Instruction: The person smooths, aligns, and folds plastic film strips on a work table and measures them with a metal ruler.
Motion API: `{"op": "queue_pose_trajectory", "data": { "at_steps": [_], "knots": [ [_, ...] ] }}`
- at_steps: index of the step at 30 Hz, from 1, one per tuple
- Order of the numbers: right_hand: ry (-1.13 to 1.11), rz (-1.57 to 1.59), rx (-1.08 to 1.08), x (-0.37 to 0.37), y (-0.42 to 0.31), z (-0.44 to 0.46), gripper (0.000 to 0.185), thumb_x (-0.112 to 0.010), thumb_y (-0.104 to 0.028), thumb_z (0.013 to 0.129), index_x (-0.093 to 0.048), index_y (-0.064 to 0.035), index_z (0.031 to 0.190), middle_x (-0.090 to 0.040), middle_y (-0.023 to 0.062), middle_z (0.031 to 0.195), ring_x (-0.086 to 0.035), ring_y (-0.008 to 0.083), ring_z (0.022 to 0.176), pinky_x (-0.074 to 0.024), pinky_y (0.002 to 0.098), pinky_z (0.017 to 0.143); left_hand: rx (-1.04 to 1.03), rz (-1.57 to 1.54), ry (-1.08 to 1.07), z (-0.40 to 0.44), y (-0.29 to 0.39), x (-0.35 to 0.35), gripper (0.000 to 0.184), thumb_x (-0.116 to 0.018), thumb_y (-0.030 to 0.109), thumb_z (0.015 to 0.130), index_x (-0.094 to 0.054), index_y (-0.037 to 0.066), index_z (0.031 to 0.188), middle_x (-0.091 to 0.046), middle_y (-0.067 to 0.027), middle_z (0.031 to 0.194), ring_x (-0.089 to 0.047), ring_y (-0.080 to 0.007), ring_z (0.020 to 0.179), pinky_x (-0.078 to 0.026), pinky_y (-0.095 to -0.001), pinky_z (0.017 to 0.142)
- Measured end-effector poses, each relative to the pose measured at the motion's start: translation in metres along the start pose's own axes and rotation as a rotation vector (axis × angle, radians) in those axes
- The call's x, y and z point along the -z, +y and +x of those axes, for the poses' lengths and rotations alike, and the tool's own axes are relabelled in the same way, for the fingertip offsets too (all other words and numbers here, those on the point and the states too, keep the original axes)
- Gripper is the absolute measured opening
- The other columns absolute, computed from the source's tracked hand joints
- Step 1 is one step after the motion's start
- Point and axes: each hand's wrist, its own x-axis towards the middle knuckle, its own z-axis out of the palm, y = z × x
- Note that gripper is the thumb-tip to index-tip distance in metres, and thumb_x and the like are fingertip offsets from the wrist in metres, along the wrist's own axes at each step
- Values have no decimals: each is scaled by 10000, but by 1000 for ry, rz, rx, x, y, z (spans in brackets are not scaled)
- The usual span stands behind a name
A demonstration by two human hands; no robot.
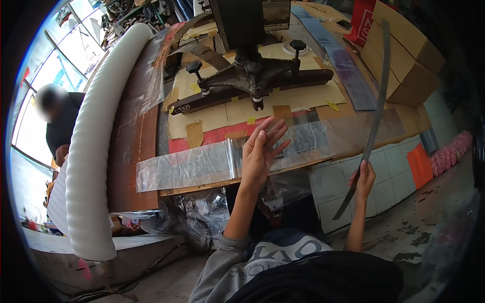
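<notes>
By the big table (411,121), at frame right, the right hand (365,181) grips a long gray strip (377,121); the left hand (258,151) spreads wide.

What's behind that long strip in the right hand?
From this view, cardboard boxes show behind the upper part of the strip, white tiles lower down. Whatever lies directly behind the strip and the right hand is covered.

One head-worn camera looks forward and steeply down from above the wearer's sweatshirt (275,252), facing across the near edge of the table (411,123). The left hand (259,153) and right hand (365,178) appear close; the fisheye view bends outlines within a dark rounded border.
</notes>
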Motion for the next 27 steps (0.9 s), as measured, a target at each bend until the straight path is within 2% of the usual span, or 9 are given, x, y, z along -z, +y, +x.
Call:
{"op": "queue_pose_trajectory", "data": {
  "at_steps": [1, 5, 8, 12, 14, 17, 20, 23, 27],
  "knots": [
    [-24, 89, -3, 2, 9, -1, 389, -503, -429, 961, -525, -63, 831, -437, 10, 465, -404, 110, 320, -342, 240, 304, -8, -19, 0, 2, 0, -3, 394, -324, 192, 1030, -386, -12, 1362, -456, -227, 1359, -458, -310, 1274, -465, -454, 1010],
    [-274, 173, 178, 0, -48, -11, 405, -445, -443, 974, -503, -46, 920, -441, 25, 470, -391, 96, 323, -312, 227, 299, -25, -46, 40, 1, -1, -13, 398, -327, 145, 1013, -370, -9, 1377, -440, -220, 1377, -450, -316, 1280, -463, -458, 1008],
    [-446, 159, 195, -3, -63, -38, 354, -481, -397, 971, -502, -48, 914, -449, 18, 479, -408, 77, 336, -310, 217, 303, -143, -58, 96, 1, 0, -27, 411, -312, 143, 1013, -340, 2, 1397, -408, -229, 1399, -433, -324, 1293, -424, -464, 1046],
    [-475, 13, 74, -16, -49, -94, 253, -589, -276, 937, -522, -33, 912, -522, 12, 540, -485, 57, 384, -349, 202, 335, -266, -108, 91, 5, 1, -42, 437, -298, 178, 1022, -274, 57, 1441, -367, -209, 1435, -405, -308, 1316, -380, -438, 1080],
    [-500, -33, 64, -14, -27, -116, 252, -593, -270, 935, -537, -26, 907, -544, 22, 559, -506, 66, 398, -364, 210, 357, -288, -129, 95, 4, 3, -47, 448, -275, 195, 1034, -221, 79, 1463, -334, -202, 1458, -359, -316, 1348, -334, -439, 1109],
    [-517, -135, 75, -10, -14, -129, 239, -596, -254, 934, -552, -22, 895, -565, 35, 577, -531, 82, 418, -380, 227, 386, -334, -134, 78, 4, 2, -49, 468, -316, 252, 1025, -225, 171, 1476, -342, -174, 1466, -408, -256, 1322, -386, -376, 1059],
    [-540, -182, 87, -8, -12, -138, 217, -610, -238, 924, -555, -34, 878, -572, 39, 569, -555, 106, 437, -394, 247, 407, -414, -125, 12, 9, 3, -53, 498, -336, 313, 1020, -192, 190, 1481, -303, -180, 1485, -351, -266, 1359, -342, -394, 1087],
    [-565, -183, 118, -4, -5, -145, 204, -615, -235, 922, -557, -45, 875, -560, 25, 544, -561, 108, 440, -399, 244, 415, -404, -141, -42, 8, 2, -52, 557, -367, 404, 1001, -164, 207, 1480, -262, -185, 1503, -298, -281, 1386, -311, -416, 1105],
    [-561, -178, 153, -9, -4, -148, 192, -618, -234, 919, -561, -55, 881, -551, 18, 527, -571, 110, 444, -406, 246, 422, -425, -72, -96, 6, 1, -48, 590, -371, 447, 989, -137, 213, 1478, -219, -172, 1522, -258, -304, 1402, -260, -448, 1124]
  ]
}}
